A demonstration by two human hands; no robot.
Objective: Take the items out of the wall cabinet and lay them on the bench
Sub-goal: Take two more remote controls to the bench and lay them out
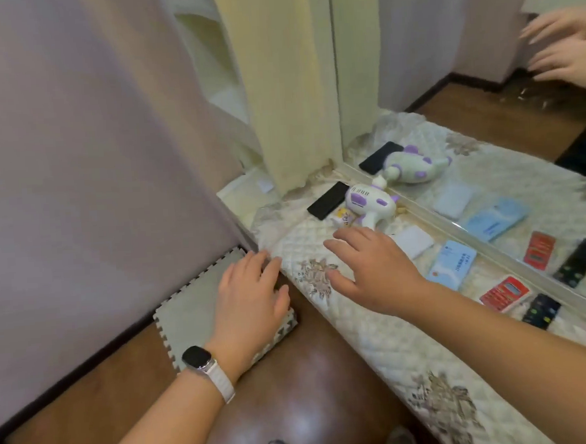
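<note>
A mirror backs the quilted surface and doubles the row laid along it: black phone, toy gun, white pad, blue card, red packet, black remote. A small yellow packet is half hidden under the toy. The phone's long axis slants toward the mirror. Left hand and right hand hover — each grip wide, holding nothing.

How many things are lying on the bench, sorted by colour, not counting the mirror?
Black: 2, phone and remote
White: 2, toy gun and pad
Blue: 1, pack
Red: 1, box
Yellow: 1, packet
Total: 7
</note>
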